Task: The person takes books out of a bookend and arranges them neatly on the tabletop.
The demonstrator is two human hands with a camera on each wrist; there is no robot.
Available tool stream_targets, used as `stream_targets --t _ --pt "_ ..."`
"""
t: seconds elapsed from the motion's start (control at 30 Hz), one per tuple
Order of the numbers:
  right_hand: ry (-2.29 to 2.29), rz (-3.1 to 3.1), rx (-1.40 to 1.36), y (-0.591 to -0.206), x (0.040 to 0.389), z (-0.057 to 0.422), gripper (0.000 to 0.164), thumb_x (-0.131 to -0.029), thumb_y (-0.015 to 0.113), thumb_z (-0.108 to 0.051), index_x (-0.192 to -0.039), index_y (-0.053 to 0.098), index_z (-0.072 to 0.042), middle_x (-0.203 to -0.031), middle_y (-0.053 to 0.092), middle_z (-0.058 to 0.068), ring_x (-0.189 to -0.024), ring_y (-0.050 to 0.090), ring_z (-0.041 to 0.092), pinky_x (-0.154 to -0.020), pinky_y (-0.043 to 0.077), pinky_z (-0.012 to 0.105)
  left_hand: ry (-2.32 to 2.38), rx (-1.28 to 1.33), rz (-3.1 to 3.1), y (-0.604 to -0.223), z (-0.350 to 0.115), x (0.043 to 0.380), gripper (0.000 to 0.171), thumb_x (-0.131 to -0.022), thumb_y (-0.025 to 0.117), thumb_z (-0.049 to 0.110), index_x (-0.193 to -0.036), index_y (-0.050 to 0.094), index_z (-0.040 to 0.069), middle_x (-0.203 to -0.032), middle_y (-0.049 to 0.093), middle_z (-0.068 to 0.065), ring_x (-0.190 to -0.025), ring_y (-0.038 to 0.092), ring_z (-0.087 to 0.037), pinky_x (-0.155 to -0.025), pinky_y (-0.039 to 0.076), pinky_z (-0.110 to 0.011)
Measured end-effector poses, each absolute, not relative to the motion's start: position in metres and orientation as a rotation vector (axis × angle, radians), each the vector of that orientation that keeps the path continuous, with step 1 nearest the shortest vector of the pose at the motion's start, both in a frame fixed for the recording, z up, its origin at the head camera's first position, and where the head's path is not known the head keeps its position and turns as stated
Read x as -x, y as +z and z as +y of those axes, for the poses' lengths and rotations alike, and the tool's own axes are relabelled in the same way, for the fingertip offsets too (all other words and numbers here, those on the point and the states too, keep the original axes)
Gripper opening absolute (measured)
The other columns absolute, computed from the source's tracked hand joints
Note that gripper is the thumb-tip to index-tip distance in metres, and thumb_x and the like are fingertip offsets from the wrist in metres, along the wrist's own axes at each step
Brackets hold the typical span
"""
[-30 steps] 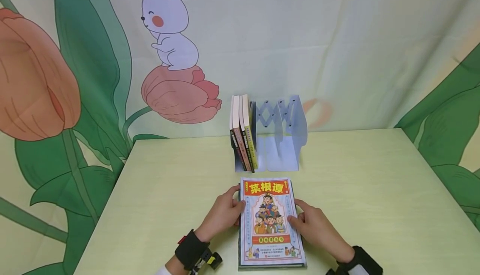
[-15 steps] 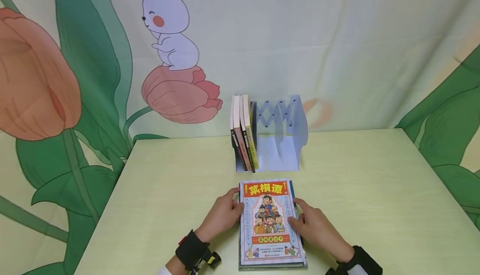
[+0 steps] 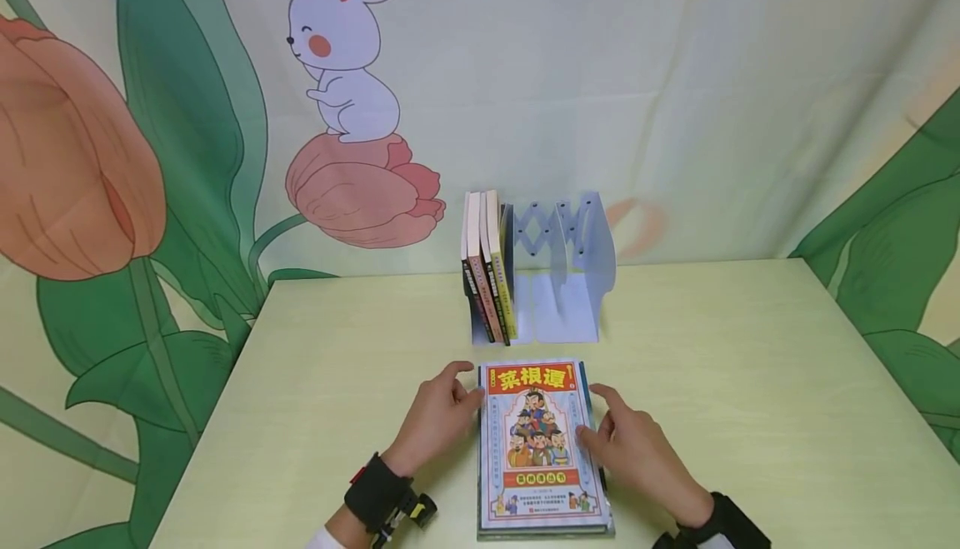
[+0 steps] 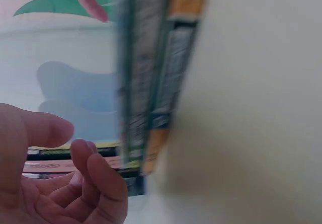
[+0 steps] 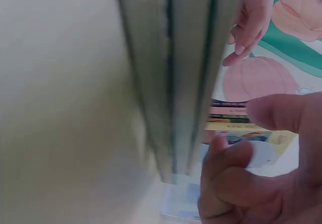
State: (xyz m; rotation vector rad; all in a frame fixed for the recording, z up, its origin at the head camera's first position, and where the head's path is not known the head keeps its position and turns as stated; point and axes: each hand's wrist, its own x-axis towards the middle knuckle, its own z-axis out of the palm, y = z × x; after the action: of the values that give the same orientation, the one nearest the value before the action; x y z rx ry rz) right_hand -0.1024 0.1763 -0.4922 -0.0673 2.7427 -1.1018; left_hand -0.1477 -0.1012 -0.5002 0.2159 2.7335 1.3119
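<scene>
A short stack of books (image 3: 540,449) lies flat on the table, the top one with a pale blue and red cover of cartoon figures. In the left wrist view the spines (image 4: 146,73) appear blurred; the right wrist view shows the page edges (image 5: 188,83). Beside the stack's left edge is my left hand (image 3: 435,420), its thumb and fingers loosely bent around nothing. My right hand (image 3: 641,453) is at the right edge, thumb tip overlapping the cover's side in the head view and index finger extended. Between its thumb and fingers the right wrist view shows a gap.
Behind the stack stands a light blue expandable book rack (image 3: 566,311). Several thin books (image 3: 486,282) lean in its left section. A printed curtain (image 3: 675,99) hangs along the back edge of the pale table (image 3: 750,366).
The stack first shifts slightly toward me at its top edge, the books lining up. Then both hands loosen, the left drawing away to the left and the right index finger lifting outward.
</scene>
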Motion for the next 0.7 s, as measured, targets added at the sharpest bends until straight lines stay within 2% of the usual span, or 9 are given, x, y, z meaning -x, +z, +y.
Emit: stream_targets --t 0.1,0.2,0.3,0.37,0.43,0.53,0.7 --pt "-1.170 2.832 0.132 -0.484 0.102 0.178 0.066 -0.089 0.071 -0.027 -0.146 0.041 -0.014 -0.088 0.062 -0.001 -0.064 0.053 0.010 -0.054 0.038 0.022 1.346 -0.200 2.793 -0.485 -0.103 0.153 0.044 -0.095 0.063 0.026 -0.133 0.054 0.007 -0.071 0.056 0.000 -0.056 0.049 -0.013 -0.051 0.038 -0.024" --pt "-1.247 2.917 0.238 -0.479 0.101 0.179 0.067 -0.090 0.071 -0.027 -0.148 0.039 -0.019 -0.113 0.065 0.004 -0.087 0.062 0.013 -0.066 0.048 0.025 1.363 -0.203 2.851 -0.468 -0.105 0.157 0.042 -0.095 0.064 0.028 -0.132 0.056 0.010 -0.072 0.057 0.000 -0.056 0.048 -0.014 -0.050 0.037 -0.025" --pt "-1.295 2.984 0.379 -0.476 0.099 0.180 0.070 -0.090 0.070 -0.027 -0.151 0.036 -0.023 -0.139 0.055 0.005 -0.117 0.058 0.022 -0.085 0.054 0.039 1.384 -0.218 2.901 -0.453 -0.107 0.162 0.040 -0.095 0.063 0.030 -0.130 0.057 0.011 -0.071 0.058 0.000 -0.056 0.047 -0.015 -0.050 0.035 -0.025" --pt "-1.300 3.021 0.477 -0.474 0.097 0.180 0.073 -0.090 0.071 -0.026 -0.152 0.033 -0.025 -0.150 0.045 0.004 -0.132 0.049 0.027 -0.096 0.049 0.050 1.402 -0.229 2.924 -0.444 -0.108 0.165 0.039 -0.096 0.063 0.030 -0.130 0.057 0.012 -0.072 0.059 0.000 -0.057 0.048 -0.015 -0.051 0.036 -0.025" --pt "-1.290 3.046 0.556 -0.472 0.096 0.179 0.077 -0.089 0.071 -0.027 -0.154 0.031 -0.028 -0.157 0.036 0.002 -0.140 0.040 0.029 -0.101 0.045 0.057 1.418 -0.241 2.940 -0.436 -0.108 0.168 0.039 -0.096 0.062 0.031 -0.130 0.057 0.012 -0.074 0.059 -0.001 -0.059 0.049 -0.016 -0.051 0.036 -0.026" --pt "-1.265 3.072 0.651 -0.470 0.094 0.177 0.081 -0.087 0.072 -0.028 -0.155 0.028 -0.029 -0.162 0.027 0.002 -0.145 0.031 0.031 -0.100 0.043 0.062 1.437 -0.251 2.952 -0.426 -0.108 0.172 0.040 -0.096 0.062 0.031 -0.130 0.056 0.012 -0.076 0.060 -0.002 -0.062 0.050 -0.017 -0.052 0.038 -0.026" --pt "-1.226 3.099 0.713 -0.470 0.092 0.175 0.083 -0.085 0.073 -0.032 -0.155 0.028 -0.027 -0.164 0.021 0.001 -0.149 0.024 0.030 -0.100 0.041 0.065 1.448 -0.266 2.988 -0.416 -0.108 0.180 0.041 -0.097 0.061 0.032 -0.131 0.055 0.011 -0.079 0.060 -0.004 -0.064 0.051 -0.018 -0.053 0.039 -0.027"
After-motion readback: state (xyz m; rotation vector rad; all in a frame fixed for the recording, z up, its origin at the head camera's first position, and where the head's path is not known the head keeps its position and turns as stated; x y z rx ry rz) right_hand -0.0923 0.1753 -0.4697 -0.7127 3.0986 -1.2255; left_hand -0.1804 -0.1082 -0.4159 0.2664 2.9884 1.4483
